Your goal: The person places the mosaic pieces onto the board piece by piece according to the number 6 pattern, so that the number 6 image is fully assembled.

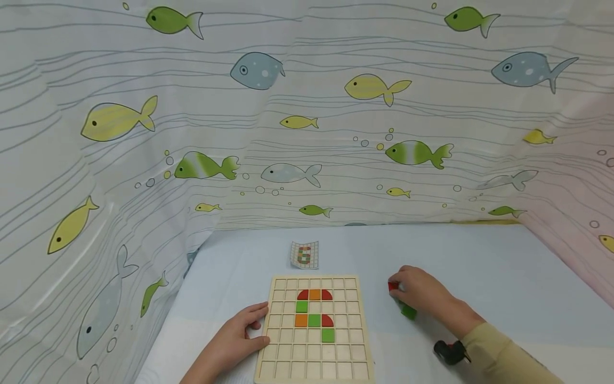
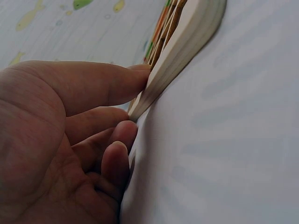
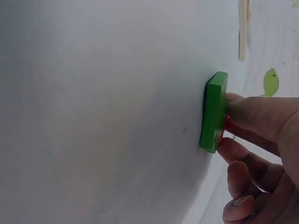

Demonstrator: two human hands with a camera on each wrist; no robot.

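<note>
In the head view my left hand point(image 1: 237, 336) lies against the left edge of a wooden grid board point(image 1: 290, 368), thumb and forefinger touching it. The left wrist view has the thumb at the board's rim point(image 2: 170, 60), with other fingers bent below. Red, orange and green tiles sit in several upper and middle cells of the board. To the right of it, my right hand point(image 1: 419, 290) pinches a red tile point(image 1: 393, 286); the fingers partly cover it. Close by the hand is a green tile point(image 1: 409, 312), which in the right wrist view stands in front of the red one.
A small printed card point(image 1: 304, 255) with a coloured pattern on a grid lies behind the board. The table has a pale cloth point(image 1: 240, 256). Fish-printed sheets point(image 1: 336, 160) rise at the back and sides. A black device point(image 1: 451, 352) is by the right wrist.
</note>
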